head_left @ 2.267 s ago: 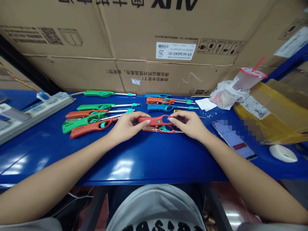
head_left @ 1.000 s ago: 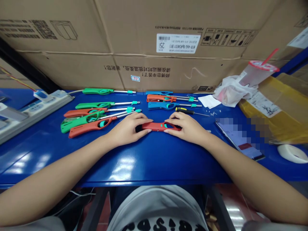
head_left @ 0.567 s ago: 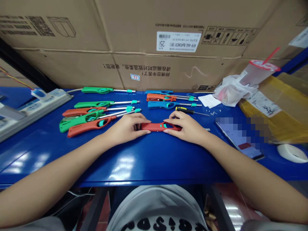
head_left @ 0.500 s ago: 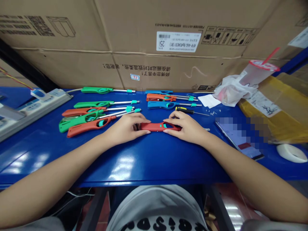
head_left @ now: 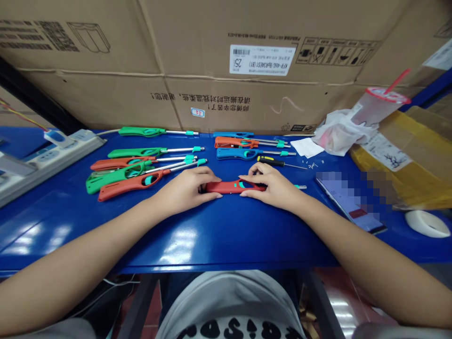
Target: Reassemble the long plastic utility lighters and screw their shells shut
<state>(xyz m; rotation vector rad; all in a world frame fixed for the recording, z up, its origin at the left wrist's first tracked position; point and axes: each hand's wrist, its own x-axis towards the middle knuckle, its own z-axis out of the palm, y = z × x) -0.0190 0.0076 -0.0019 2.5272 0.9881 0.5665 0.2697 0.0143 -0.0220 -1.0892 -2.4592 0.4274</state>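
A red long-nosed lighter (head_left: 231, 187) with a teal trigger lies flat on the blue table (head_left: 212, 230) in front of me. My left hand (head_left: 187, 188) grips its left end, fingers curled over the handle. My right hand (head_left: 273, 186) presses on its right part, fingers closed over the body near the trigger. The metal nozzle with a teal tip (head_left: 300, 187) sticks out to the right past my right hand.
Several green and red lighters (head_left: 134, 169) lie to the left; red and blue ones (head_left: 247, 148) behind. A black-and-yellow screwdriver (head_left: 273, 162), small screws (head_left: 314, 165), a phone (head_left: 349, 200), a tape roll (head_left: 427, 223), a drink cup (head_left: 377, 106), a power strip (head_left: 52, 150) and cardboard boxes (head_left: 212, 61) surround the spot.
At first I held a red shell half above another part on the table; it now lies pressed down as one lighter. Since half a second ago my hands have barely moved.
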